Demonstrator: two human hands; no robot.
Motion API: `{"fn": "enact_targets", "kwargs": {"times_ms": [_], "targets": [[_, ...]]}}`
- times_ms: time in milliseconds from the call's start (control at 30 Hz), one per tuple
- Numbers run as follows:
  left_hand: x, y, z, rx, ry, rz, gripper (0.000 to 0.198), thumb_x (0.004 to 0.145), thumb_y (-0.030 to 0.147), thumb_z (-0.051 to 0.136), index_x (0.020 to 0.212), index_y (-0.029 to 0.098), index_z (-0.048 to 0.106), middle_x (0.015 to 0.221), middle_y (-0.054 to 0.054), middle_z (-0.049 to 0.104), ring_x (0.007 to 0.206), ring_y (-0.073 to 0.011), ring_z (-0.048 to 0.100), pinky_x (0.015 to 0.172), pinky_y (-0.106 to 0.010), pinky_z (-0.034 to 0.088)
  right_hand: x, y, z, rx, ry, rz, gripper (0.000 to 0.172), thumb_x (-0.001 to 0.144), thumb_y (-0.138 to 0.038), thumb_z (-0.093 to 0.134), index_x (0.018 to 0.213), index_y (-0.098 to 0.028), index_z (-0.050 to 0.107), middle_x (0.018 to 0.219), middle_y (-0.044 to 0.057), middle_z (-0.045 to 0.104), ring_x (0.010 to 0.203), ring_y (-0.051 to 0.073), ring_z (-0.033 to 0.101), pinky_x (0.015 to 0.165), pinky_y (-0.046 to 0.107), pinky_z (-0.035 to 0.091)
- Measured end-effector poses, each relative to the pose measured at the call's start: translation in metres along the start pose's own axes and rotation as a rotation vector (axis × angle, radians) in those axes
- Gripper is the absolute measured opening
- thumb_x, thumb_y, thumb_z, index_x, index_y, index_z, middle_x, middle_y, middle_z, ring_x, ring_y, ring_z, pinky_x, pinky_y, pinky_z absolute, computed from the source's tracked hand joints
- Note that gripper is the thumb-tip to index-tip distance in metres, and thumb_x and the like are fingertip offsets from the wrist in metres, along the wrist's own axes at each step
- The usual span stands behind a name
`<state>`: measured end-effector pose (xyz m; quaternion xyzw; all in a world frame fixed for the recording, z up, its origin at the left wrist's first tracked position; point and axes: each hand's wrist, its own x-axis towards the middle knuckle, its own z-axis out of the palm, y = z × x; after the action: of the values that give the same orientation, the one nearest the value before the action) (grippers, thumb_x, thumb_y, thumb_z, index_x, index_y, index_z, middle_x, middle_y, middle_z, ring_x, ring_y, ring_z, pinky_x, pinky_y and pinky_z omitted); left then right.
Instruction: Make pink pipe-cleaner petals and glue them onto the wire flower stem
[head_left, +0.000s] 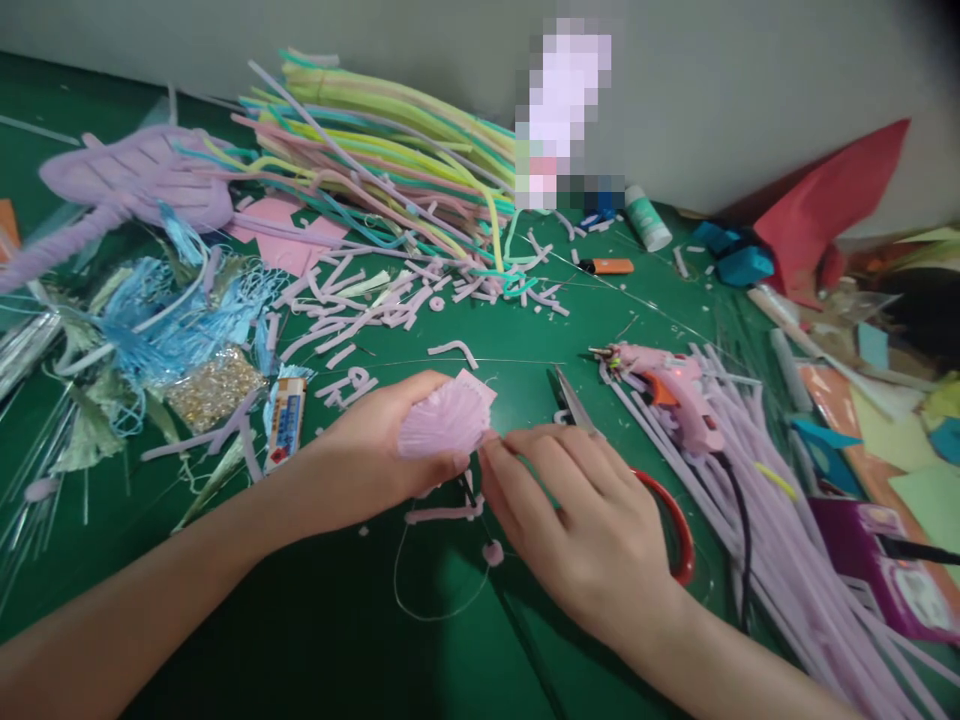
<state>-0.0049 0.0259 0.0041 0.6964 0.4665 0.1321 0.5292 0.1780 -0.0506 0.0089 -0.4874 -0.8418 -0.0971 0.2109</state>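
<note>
My left hand (397,435) is closed around a fuzzy pale-purple shell-shaped piece (442,420) made of pipe cleaners laid side by side. A small pink paper square (478,388) shows behind its upper right edge. At the piece's right edge, the fingertips of my right hand (577,510) are pinched together; whatever lies between them is too small to make out. Scissors (664,510) with red handles lie partly under my right hand. Below the hands, a thin looped thread (431,618) and a small pink fuzzy ball (493,553) are visible.
A pink glue gun (686,400) rests at right on purple pipe cleaners (757,500), its cord trailing forward. Coloured pipe cleaners (390,130) are heaped at the back, with cut bits before them. Blue tassels (165,310) and a bag of gold beads (214,385) lie left.
</note>
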Motion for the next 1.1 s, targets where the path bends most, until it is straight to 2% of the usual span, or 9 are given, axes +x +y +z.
{"fn": "enact_targets", "kwargs": {"times_ms": [67, 133, 167, 233, 333, 467, 600, 800, 1100], "targets": [[-0.001, -0.002, 0.000, 0.033, 0.032, -0.031, 0.057, 0.074, 0.052, 0.067, 0.122, 0.020, 0.059, 0.099, -0.007, 0.070, 0.091, -0.0289, 0.066, 0.073, -0.035, 0.053, 0.001, 0.008, -0.002, 0.207, 0.055, 0.237, 0.017, 0.090, -0.017, 0.057, 0.099, -0.019, 0.070, 0.091, 0.008, 0.073, 0.080, 0.020, 0.065, 0.069, 0.034, 0.051], [-0.003, -0.004, 0.000, 0.053, 0.066, -0.053, 0.066, 0.074, 0.056, 0.066, 0.129, 0.021, 0.056, 0.102, -0.009, 0.071, 0.096, -0.0312, 0.066, 0.073, -0.036, 0.054, 0.003, 0.020, -0.005, 0.483, 0.068, 0.591, 0.016, 0.092, -0.026, 0.057, 0.099, -0.023, 0.071, 0.093, 0.005, 0.072, 0.077, 0.016, 0.065, 0.067, 0.030, 0.052], [-0.004, -0.005, -0.001, 0.054, 0.063, -0.055, 0.068, 0.074, 0.057, 0.066, 0.131, 0.021, 0.055, 0.104, -0.010, 0.071, 0.098, -0.0321, 0.066, 0.074, -0.037, 0.054, 0.004, 0.026, -0.006, 0.628, 0.014, 0.739, 0.016, 0.092, -0.031, 0.058, 0.095, -0.023, 0.071, 0.088, 0.004, 0.072, 0.072, 0.015, 0.064, 0.063, 0.028, 0.051], [-0.005, -0.005, -0.004, 0.062, 0.022, -0.054, 0.071, 0.074, 0.057, 0.067, 0.134, 0.021, 0.052, 0.107, -0.011, 0.071, 0.100, -0.0330, 0.066, 0.075, -0.038, 0.055, 0.008, 0.035, -0.006, 0.906, -0.212, 0.871, 0.021, 0.088, -0.040, 0.063, 0.085, -0.022, 0.073, 0.078, 0.001, 0.071, 0.066, 0.013, 0.062, 0.059, 0.025, 0.048], [-0.007, -0.001, -0.008, 0.085, -0.009, -0.060, 0.073, 0.076, 0.057, 0.065, 0.137, 0.021, 0.050, 0.115, -0.013, 0.068, 0.100, -0.0331, 0.066, 0.078, -0.039, 0.055, 0.012, 0.039, -0.001, 1.217, -0.436, 0.923, 0.022, 0.080, -0.043, 0.071, 0.078, -0.022, 0.075, 0.076, -0.001, 0.072, 0.069, 0.012, 0.062, 0.065, 0.024, 0.048], [-0.007, 0.002, -0.009, 0.060, -0.023, -0.043, 0.068, 0.078, 0.055, 0.064, 0.136, 0.021, 0.051, 0.114, -0.011, 0.068, 0.100, -0.0317, 0.066, 0.078, -0.037, 0.055, 0.015, 0.032, 0.008, 1.417, -0.422, 0.993, 0.012, 0.071, -0.033, 0.080, 0.076, -0.022, 0.076, 0.076, -0.003, 0.073, 0.072, 0.011, 0.062, 0.074, 0.024, 0.048], [-0.007, 0.001, -0.008, 0.066, -0.019, -0.012, 0.067, 0.077, 0.055, 0.065, 0.133, 0.022, 0.053, 0.113, -0.011, 0.068, 0.107, -0.0331, 0.062, 0.083, -0.039, 0.054, 0.016, 0.032, 0.012, 1.507, -0.441, 1.060, 0.014, 0.065, -0.029, 0.084, 0.072, -0.021, 0.075, 0.071, -0.003, 0.070, 0.066, 0.009, 0.058, 0.066, 0.022, 0.046], [-0.011, 0.005, -0.002, 0.090, 0.057, -0.018, 0.068, 0.076, 0.057, 0.063, 0.132, 0.019, 0.054, 0.126, -0.013, 0.063, 0.113, -0.0342, 0.058, 0.097, -0.045, 0.046, 0.022, 0.038, 0.011, 1.559, -0.542, 1.114, 0.019, 0.058, -0.025, 0.087, 0.068, -0.017, 0.073, 0.064, -0.003, 0.066, 0.058, 0.007, 0.053, 0.057, 0.020, 0.040], [-0.010, 0.004, -0.006, 0.101, -0.032, -0.012, 0.066, 0.077, 0.055, 0.064, 0.132, 0.019, 0.055, 0.123, -0.013, 0.064, 0.107, -0.0325, 0.060, 0.091, -0.044, 0.049, 0.024, 0.036, 0.007, 1.463, -0.514, 1.083, 0.021, 0.055, -0.025, 0.088, 0.063, -0.018, 0.071, 0.060, -0.004, 0.065, 0.057, 0.008, 0.055, 0.060, 0.023, 0.044]]}}
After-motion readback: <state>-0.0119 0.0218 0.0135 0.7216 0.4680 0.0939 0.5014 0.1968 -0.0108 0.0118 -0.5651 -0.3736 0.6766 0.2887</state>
